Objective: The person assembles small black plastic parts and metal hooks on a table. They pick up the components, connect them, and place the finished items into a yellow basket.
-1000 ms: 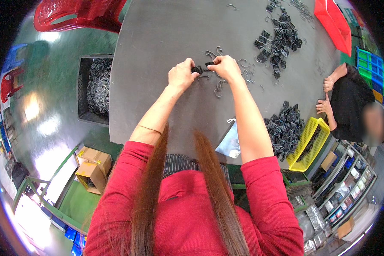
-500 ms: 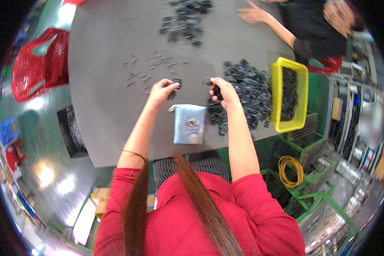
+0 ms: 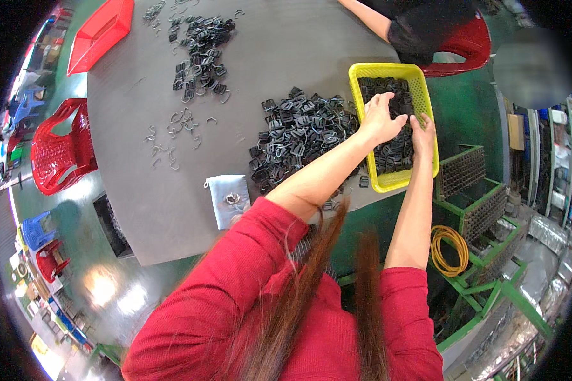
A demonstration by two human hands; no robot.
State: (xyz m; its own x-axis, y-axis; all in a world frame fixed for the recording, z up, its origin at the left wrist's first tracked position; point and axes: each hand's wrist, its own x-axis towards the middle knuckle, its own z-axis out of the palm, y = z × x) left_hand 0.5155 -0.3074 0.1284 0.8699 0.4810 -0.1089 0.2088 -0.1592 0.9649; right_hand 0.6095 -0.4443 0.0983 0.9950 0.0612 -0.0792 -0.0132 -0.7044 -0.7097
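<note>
Both hands are over a yellow plastic basket (image 3: 433, 149) filled with small black plastic buckle-like pieces (image 3: 394, 155). My left hand (image 3: 381, 120) reaches across from the left with its fingers stretched out and apart, and nothing shows in it. Close beside it, my right hand (image 3: 424, 134) is at the basket's right side, thumb and fingertips spread just above the pieces; its palm is turned away from view. A large loose heap of similar black pieces (image 3: 305, 130), some with thin curved offcuts, lies left of the basket, partly behind my left forearm.
A light blue pouch (image 3: 225, 213) lies near the table's front edge. Curved scraps (image 3: 183, 120) and another pile of black pieces (image 3: 203, 54) are further left. A red tray (image 3: 102, 32) is at the far left corner. Across the table, a co-worker's arm (image 3: 372, 19) rests near the edge.
Both hands have moved right, from above the table by the pouch to the basket. The black pieces they held are no longer seen in them. The view has shifted right.
</note>
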